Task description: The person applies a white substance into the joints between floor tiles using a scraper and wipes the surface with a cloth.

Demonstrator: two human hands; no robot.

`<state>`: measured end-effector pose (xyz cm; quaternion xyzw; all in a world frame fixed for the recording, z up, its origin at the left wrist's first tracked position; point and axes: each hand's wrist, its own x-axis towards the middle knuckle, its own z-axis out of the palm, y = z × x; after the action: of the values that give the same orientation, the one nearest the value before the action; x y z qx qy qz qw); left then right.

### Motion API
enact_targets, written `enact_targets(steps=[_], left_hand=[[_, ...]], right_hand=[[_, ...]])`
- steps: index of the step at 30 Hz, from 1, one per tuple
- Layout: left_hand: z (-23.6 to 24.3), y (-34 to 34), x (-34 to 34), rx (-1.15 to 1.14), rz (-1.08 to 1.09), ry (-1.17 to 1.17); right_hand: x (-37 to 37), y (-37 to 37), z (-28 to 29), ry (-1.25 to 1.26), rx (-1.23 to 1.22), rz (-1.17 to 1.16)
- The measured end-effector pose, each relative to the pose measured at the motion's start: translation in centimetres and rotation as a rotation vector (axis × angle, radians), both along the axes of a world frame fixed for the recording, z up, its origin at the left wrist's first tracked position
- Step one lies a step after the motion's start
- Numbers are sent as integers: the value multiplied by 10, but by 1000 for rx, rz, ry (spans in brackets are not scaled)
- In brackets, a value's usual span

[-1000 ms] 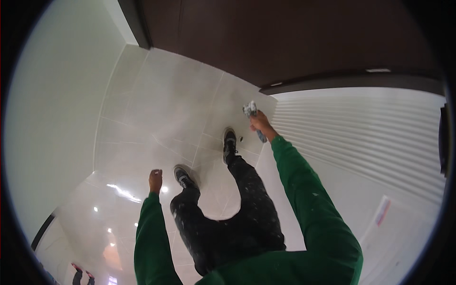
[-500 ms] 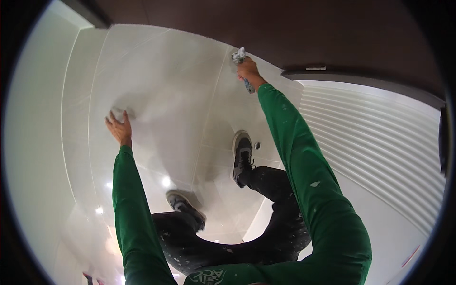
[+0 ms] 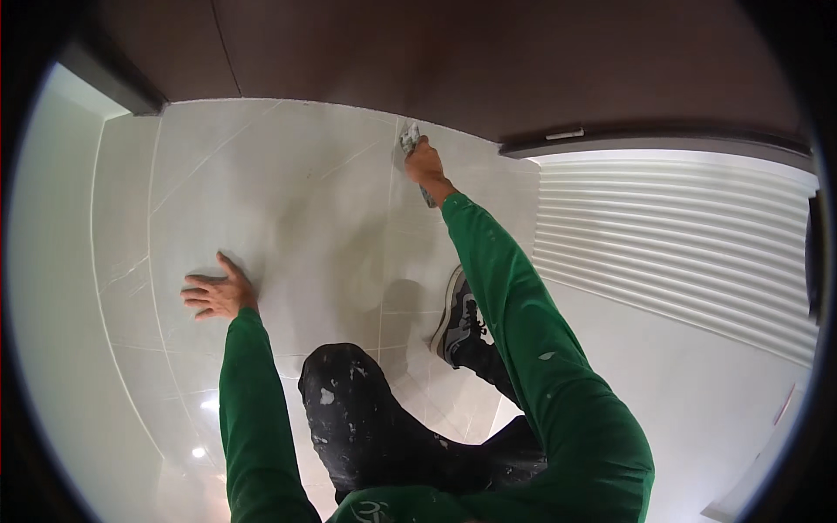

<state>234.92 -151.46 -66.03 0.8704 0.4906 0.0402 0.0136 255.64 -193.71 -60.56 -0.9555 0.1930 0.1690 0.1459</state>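
1 small grey tool (image 3: 410, 138) mostly hidden in right hand (image 3: 425, 166).

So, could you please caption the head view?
Kneeling person braces left hand on white floor tiles, right hand pressing a cloth.

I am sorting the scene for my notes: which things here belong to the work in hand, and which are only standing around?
In use:
right hand, shut on a grey tool at a tile joint
left hand, flat on the white floor tiles

Only around:
dark wall
white ribbed panel
grey shoe
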Motion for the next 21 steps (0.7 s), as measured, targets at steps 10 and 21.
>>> enact_targets(steps=[10, 21], left_hand=[[9, -1, -9, -113, 18, 4], [7, 0, -9, -85, 2, 9]], right_hand=[[9, -5, -2, -5, -12, 110], [9, 4, 1, 79, -76, 212]])
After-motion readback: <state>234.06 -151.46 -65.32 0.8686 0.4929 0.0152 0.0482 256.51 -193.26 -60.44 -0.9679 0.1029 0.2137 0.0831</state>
